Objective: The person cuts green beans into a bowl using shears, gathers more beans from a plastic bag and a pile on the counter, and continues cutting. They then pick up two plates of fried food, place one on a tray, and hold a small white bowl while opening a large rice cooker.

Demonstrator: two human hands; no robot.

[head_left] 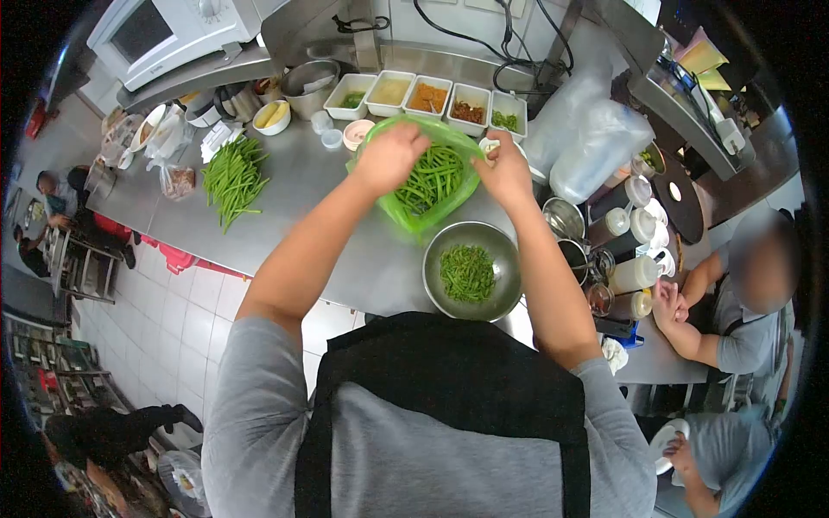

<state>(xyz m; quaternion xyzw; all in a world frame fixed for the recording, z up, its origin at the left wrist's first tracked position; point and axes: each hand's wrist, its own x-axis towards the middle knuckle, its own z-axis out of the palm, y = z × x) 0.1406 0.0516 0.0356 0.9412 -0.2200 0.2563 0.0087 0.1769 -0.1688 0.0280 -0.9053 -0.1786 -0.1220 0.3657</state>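
A green plastic bag point(466, 187) full of cut green beans point(434, 177) lies open on the steel counter point(302, 216). My left hand point(391, 157) is closed at the bag's upper left rim, slightly blurred. On the right side, my right hand point(504, 171) pinches the bag's edge. Just below the bag stands a steel bowl point(509, 285) with finely cut green pieces point(467, 274) in it. A pile of long green beans point(234, 180) rests on the counter to the left.
White containers point(469, 128) of chopped ingredients line the counter's back, beside a metal pot point(311, 86). Clear plastic bags point(596, 155) and several bottles point(633, 274) stand at the right. A person point(749, 293) is at the right counter; other people are farther off.
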